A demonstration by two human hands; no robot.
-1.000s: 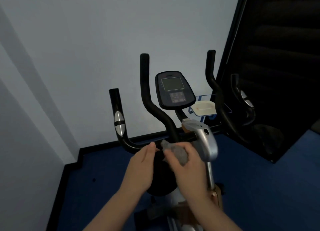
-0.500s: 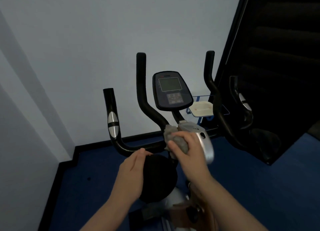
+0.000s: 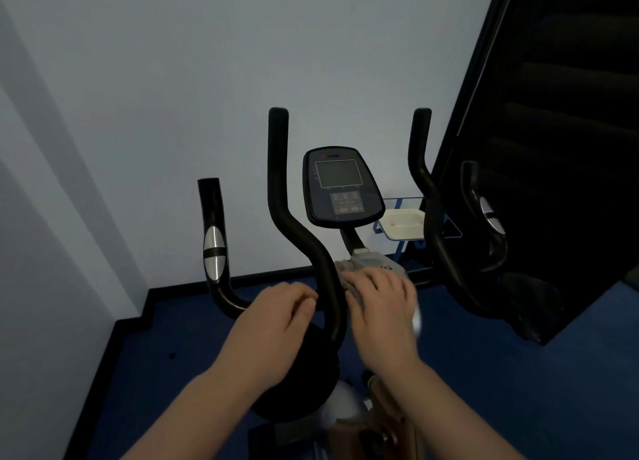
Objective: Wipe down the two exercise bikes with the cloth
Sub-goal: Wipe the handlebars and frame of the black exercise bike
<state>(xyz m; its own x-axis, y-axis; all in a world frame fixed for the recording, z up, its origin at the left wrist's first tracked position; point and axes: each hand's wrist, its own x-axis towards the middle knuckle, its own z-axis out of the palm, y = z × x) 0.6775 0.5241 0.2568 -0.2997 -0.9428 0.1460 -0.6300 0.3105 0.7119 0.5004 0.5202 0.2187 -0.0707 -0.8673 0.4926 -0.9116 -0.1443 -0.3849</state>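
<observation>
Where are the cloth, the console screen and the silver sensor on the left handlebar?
cloth [image 3: 345, 273]: head view, grey edge showing above the right hand's fingers.
console screen [image 3: 339, 173]: head view, middle of the display.
silver sensor [image 3: 214, 254]: head view, its dark centre band.

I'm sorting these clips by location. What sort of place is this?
Probably a small gym or home workout corner: an exercise bike with black handlebars and a console stands on blue floor in a bare wall corner, the right hand wiping it with a cloth.
</observation>
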